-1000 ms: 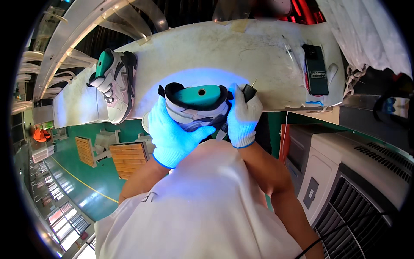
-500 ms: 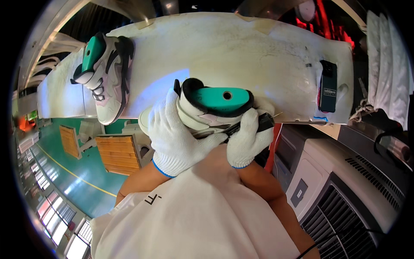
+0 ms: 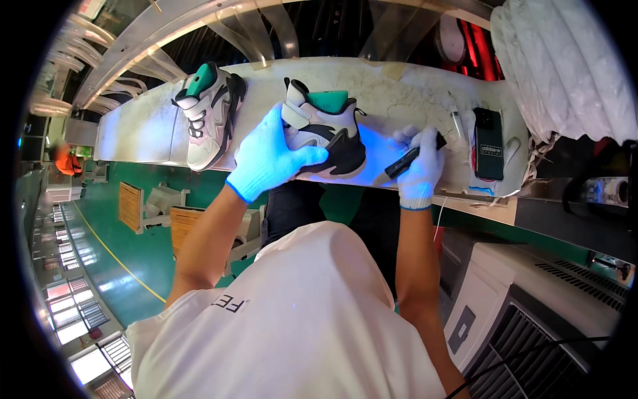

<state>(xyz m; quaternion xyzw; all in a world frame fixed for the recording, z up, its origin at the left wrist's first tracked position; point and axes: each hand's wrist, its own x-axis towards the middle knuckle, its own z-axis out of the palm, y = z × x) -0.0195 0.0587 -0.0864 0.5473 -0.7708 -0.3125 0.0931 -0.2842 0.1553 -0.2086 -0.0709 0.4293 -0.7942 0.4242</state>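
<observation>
A white, black and pale grey sneaker [image 3: 327, 143] stands on the bench in front of me, a green insert [image 3: 327, 101] showing in its collar. My left hand [image 3: 272, 159], in a white knit glove, grips it by the toe end, thumb along its near side. To the right, apart from the shoe, my gloved right hand [image 3: 423, 169] holds a black pen-like tool [image 3: 404, 164] with a pale tapered tip. That tip points down and left at the bench's near edge. Another matching sneaker [image 3: 211, 123], also with a green insert, stands further left.
The pale bench [image 3: 146, 136] curves across the view. At its right lie a dark phone-like device [image 3: 488, 146] and a thin clear syringe-like tube [image 3: 457, 123]. A white ribbed hose [image 3: 565, 73] hangs beyond. A grey machine with vents [image 3: 505, 312] stands at lower right.
The shoe has turned and gone from close to my body onto the bench. My right hand has drawn away from it to the right with the tool. The view has shifted.
</observation>
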